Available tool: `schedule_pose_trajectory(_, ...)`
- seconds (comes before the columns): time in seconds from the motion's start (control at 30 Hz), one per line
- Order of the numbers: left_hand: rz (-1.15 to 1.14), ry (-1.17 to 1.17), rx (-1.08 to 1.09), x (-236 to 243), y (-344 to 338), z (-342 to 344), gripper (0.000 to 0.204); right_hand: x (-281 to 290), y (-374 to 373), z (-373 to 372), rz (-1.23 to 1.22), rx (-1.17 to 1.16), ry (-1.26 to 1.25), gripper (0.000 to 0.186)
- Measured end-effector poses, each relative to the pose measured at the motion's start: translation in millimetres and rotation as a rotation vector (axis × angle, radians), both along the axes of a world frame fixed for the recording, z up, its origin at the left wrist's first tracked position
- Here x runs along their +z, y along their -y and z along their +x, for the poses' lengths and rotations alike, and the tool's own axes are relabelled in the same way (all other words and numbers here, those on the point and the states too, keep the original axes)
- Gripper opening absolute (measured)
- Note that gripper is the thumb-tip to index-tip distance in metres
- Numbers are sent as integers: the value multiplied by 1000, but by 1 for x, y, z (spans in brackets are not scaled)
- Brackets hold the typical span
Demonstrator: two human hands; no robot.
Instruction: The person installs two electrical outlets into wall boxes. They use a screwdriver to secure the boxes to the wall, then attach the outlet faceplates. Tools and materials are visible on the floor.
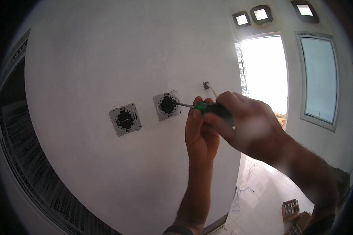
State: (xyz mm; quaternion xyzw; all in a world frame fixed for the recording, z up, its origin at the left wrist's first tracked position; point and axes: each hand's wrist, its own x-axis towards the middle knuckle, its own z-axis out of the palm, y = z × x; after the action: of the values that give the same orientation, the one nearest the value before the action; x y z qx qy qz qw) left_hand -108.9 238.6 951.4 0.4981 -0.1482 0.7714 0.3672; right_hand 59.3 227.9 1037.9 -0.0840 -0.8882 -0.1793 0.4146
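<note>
A screwdriver (201, 107) with a green and black handle points left. Its metal shaft reaches the right side of a wall socket insert (168, 105) with a grey square frame and black centre; contact at the tip is too small to be sure of. My right hand (249, 121) is closed around the back of the handle. Below it, my left hand (202, 131) pinches the handle's front end between its fingers. Left of these, a second socket insert (125, 120) of the same kind sits slightly lower in the white wall (106, 62).
A small hole (206, 85) with a pale conduit or cable (213, 92) coming out is near my right hand. Beyond stand a bright doorway (264, 74) and a window (319, 78). On the tiled floor lie a thin blue cable (239, 196) and a box (290, 209).
</note>
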Motion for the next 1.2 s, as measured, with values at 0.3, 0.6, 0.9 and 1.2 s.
schedule_pose_trajectory(0.3, -6, -5, 40, -2, -5, -7, 37, 2, 12, -4, -118, -34, 27, 28)
schedule_pose_trajectory(0.6, -43, 8, 101, -1, 5, 4, 39, -3, 9, 1, 103, 34, 73, 27)
schedule_pose_trajectory(0.9, -104, 51, 121, 3, 13, 7, 41, -6, 12, 5, 99, 162, -37, 24)
schedule_pose_trajectory(1.2, -80, -123, 396, -10, 43, -8, 43, -35, 17, 20, -61, 248, -125, 35)
